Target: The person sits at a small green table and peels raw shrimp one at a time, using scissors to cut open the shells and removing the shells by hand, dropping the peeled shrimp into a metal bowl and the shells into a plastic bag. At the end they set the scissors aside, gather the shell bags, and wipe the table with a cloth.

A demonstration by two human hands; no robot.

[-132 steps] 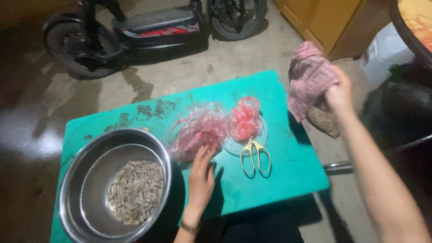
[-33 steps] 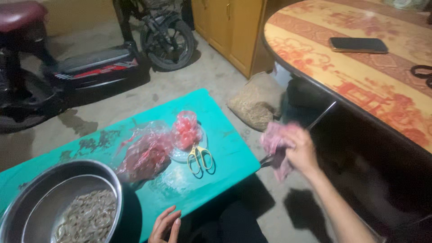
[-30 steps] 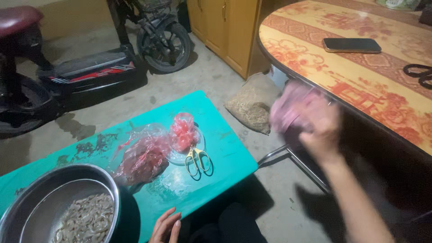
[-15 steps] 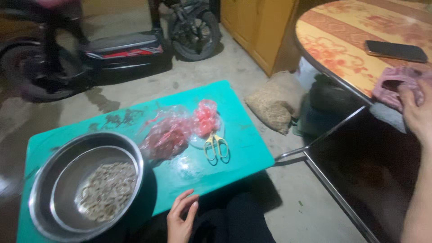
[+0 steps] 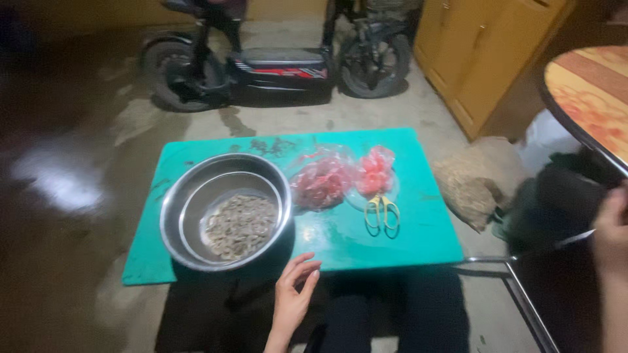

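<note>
On the teal counter (image 5: 425, 235), a steel bowl (image 5: 176, 222) of small shrimp sits left of 2 clear plastic bags (image 5: 324, 183) of red pieces. Yellow scissors (image 5: 381, 212) lie nearest. Left hand (image 5: 292, 297) hovers open-fingered at the counter's near edge; right hand (image 5: 611, 232), at the frame's edge, grip unclear.

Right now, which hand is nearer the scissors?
Left. The left hand hovers open just off the board's near edge, below and left of the scissors. The right hand is far right, by the round table.
</note>
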